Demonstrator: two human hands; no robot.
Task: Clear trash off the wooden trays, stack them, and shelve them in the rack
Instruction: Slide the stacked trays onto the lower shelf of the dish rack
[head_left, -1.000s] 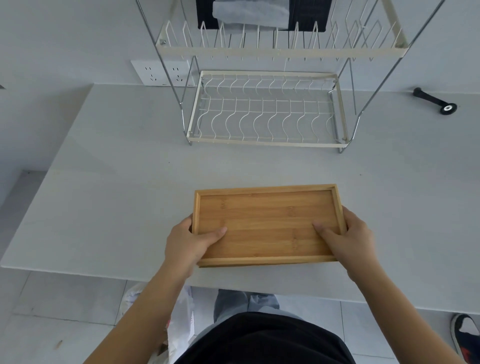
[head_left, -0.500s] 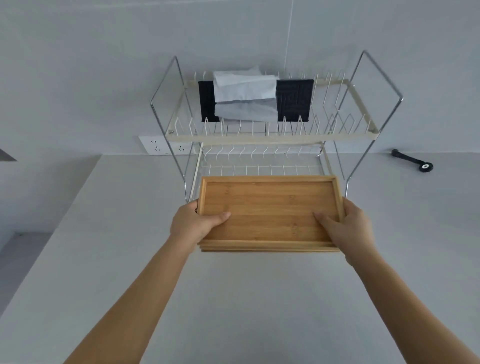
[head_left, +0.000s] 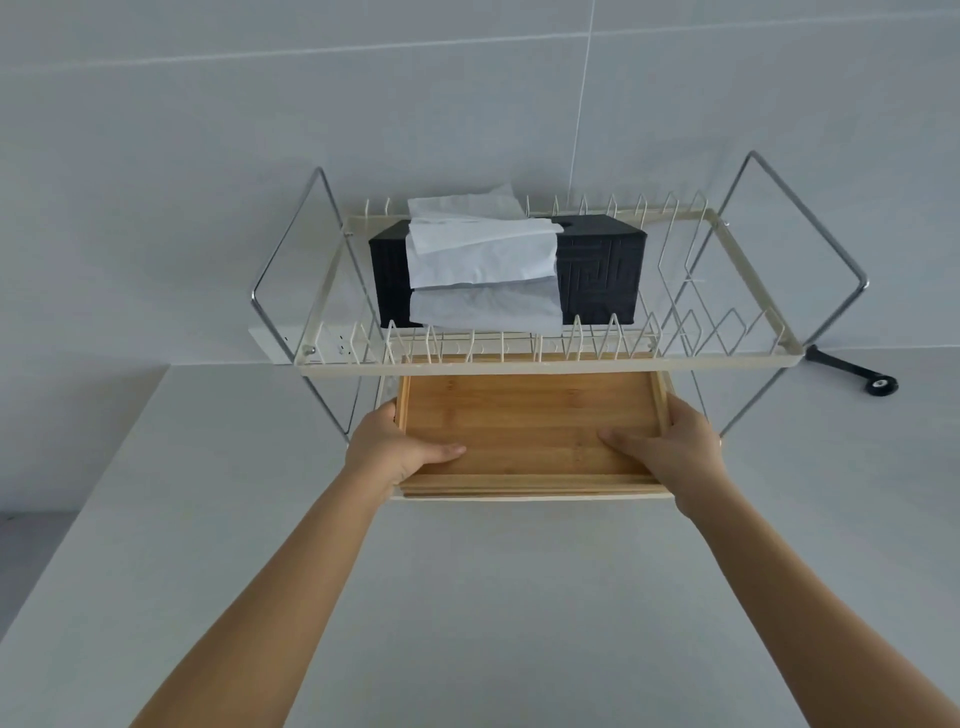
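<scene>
A stack of wooden trays (head_left: 530, 421) lies flat on the lower tier of the two-tier wire rack (head_left: 550, 366), its far edge under the upper shelf. My left hand (head_left: 395, 449) grips the stack's left end, thumb lying inside the top tray. My right hand (head_left: 670, 447) grips the right end the same way. The top tray's floor is bare wood. The stack's near edge lines up with the lower tier's front rail.
A black tissue box (head_left: 597, 270) with white tissues (head_left: 483, 260) spilling out sits on the rack's upper shelf. A black handle-like tool (head_left: 852, 371) lies on the white counter (head_left: 467, 597) at the right. A wall socket (head_left: 291, 340) is behind the rack's left leg.
Both hands lifted the tray stack from the counter's near edge and carried it forward into the rack's lower tier. The camera view tilted up toward the rack.
</scene>
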